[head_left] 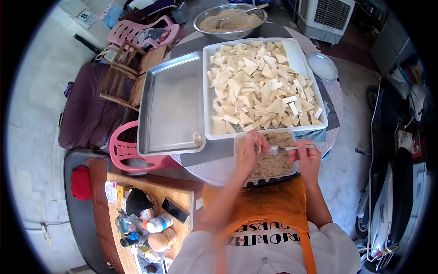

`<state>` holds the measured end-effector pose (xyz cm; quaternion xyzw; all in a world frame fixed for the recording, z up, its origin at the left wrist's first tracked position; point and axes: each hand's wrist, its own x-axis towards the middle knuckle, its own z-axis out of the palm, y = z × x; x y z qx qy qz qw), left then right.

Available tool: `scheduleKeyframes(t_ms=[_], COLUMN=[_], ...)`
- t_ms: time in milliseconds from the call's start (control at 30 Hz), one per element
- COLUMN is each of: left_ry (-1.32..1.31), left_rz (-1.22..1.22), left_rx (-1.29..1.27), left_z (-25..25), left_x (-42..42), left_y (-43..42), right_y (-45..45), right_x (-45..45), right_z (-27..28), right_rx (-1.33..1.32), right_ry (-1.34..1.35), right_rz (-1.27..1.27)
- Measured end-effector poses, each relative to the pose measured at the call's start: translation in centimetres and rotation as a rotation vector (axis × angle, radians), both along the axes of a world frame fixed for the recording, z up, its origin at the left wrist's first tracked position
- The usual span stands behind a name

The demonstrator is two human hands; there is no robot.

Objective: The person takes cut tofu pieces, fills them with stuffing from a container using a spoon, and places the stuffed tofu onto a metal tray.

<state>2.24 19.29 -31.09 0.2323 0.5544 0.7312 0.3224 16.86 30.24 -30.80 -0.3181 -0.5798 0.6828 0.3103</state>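
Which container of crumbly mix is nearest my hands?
The rectangular plastic tub, at your left hand and right hand; the round metal bowl sits beyond the white tray.

A black smartphone [175,210] lies on a wooden worktop [185,196], near a white bottle [159,223] and a peach-coloured bottle [162,240]. To the left, a red bundle [81,182] rests on a dark grey surface [84,228]. Farther off are a purple padded seat [86,109] and a pink plastic chair [123,32] — bunched cloth [155,35] on it. A calendar [86,18] showing "8" is on the pale wall [41,91]; a white air cooler [325,29] stands on the floor [353,105].
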Motion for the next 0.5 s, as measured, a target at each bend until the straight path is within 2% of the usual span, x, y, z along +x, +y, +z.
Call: scheduleKeyframes(t_ms=[100, 200, 233, 333, 367, 500], left_ry=[0.247, 0.337, 0.306, -0.026, -0.053, 0.125], left_rz=[0.071, -0.121, -0.133, -0.162, -0.197, -0.194], left_rx=[0.034, -0.187, -0.081, -0.020, -0.045, -0.101], left_z=[0.1, 1.5, -0.8, 0.9, 0.5, 0.1], left_x=[0.8, 0.6, 0.1, 0.4, 0.1, -0.2], left_y=[0.9, -0.4, -0.5, -1.0, -1.3, -1.5], right_y=[-0.7, 0.0, 0.7, 1.7, 1.9, 2.1], right_x=[-0.7, -0.8, -0.6, -0.4, -0.4, -0.5], right_z=[1.0, 1.2, 1.0, 1.4, 1.5, 2.1], right_rx=[-0.157, -0.259, -0.255, -0.227, -0.218, -0.153], right_ry=[-0.035, 0.052, 0.076, 0.105, 0.114, 0.107], right_rz=[0.085, 0.045, 0.013, -0.049, -0.045, -0.079])
